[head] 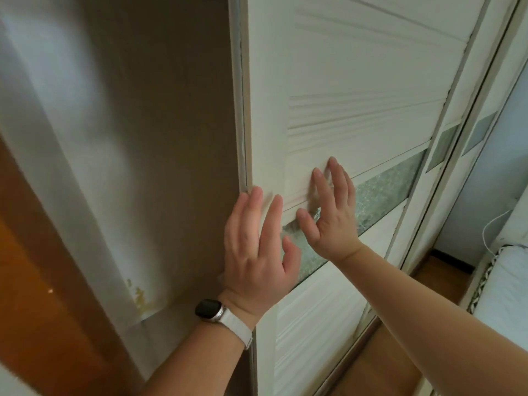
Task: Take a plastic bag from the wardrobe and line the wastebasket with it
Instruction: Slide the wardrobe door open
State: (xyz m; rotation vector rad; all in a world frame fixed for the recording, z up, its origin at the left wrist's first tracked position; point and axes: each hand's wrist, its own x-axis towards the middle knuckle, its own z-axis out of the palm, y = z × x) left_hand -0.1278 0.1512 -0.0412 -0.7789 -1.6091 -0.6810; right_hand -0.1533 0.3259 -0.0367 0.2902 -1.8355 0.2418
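We are at the first step: opening the wardrobe door (357,81). At the door's left edge our left hand (254,252) lies flat on it, fingers straight, holding nothing. Further right on the door, our right hand (333,212) presses likewise. The plastic bag is not visible, probably behind this door. Next, we think, both palms must push it sideways.

Soft daylight, slight motion blur overall, wide-angle bending at edges, faint shadows under each hand (257,252).
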